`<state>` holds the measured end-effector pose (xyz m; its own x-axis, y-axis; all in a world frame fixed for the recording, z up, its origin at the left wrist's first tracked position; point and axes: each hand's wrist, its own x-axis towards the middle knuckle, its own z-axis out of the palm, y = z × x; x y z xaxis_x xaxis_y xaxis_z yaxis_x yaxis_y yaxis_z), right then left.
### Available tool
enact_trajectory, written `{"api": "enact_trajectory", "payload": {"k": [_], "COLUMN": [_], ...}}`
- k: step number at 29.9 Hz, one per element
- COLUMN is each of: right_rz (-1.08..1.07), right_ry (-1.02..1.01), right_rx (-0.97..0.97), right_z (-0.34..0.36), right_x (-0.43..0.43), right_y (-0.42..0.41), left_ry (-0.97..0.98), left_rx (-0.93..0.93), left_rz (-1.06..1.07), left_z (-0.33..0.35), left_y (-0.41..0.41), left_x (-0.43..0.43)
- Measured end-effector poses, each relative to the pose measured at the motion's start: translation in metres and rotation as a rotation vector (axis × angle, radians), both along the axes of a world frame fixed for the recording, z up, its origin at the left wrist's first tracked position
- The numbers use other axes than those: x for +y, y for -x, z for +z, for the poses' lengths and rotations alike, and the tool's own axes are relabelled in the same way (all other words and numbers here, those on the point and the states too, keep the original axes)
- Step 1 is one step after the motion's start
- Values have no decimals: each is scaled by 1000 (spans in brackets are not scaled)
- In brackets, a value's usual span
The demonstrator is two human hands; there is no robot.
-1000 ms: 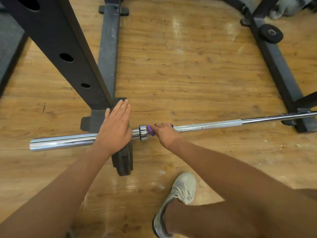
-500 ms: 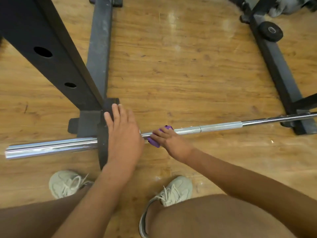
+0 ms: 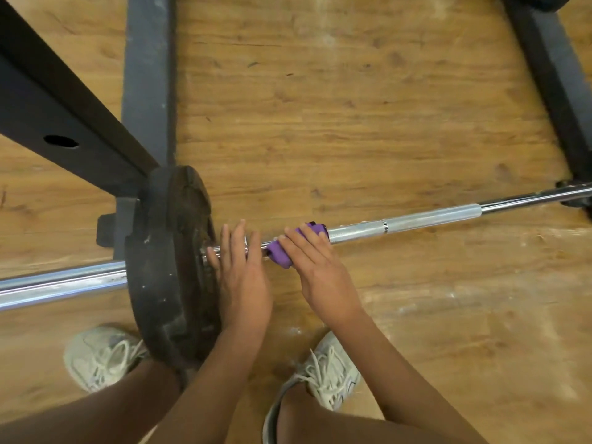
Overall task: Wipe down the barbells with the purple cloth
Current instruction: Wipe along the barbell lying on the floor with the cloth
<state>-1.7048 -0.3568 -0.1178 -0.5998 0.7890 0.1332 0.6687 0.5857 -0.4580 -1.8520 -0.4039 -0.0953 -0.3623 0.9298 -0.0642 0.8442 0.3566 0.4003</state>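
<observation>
purple cloth [image 3: 282,255] around barbell [image 3: 407,223]

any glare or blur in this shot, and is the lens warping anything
Head view: bright glare streaks run along the chrome barbell left of the weight plate; a pale sheen sits on the wooden floor up top; the wide lens makes the rack beams lean apart; the right hand and purple cloth look fairly sharp.

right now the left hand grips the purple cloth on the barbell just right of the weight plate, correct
No: the head view shows the right hand gripping the purple cloth on the barbell just right of the weight plate. The left hand lies flat beside the plate, holding no cloth.
</observation>
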Motion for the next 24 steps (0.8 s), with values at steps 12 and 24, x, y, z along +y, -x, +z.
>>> {"api": "enact_trajectory", "payload": {"k": [12,24], "right_rz": [-221,-385], "right_ry": [19,-42], "right_rx": [-95,1], "right_z": [3,4], "right_x": [-14,21], "right_y": [8,-13], "left_ry": [-4,7], "left_rx": [-13,117], "left_rz": [51,12], "left_z": [-3,-8], "left_y": [-5,-5], "left_x": [2,-2]}}
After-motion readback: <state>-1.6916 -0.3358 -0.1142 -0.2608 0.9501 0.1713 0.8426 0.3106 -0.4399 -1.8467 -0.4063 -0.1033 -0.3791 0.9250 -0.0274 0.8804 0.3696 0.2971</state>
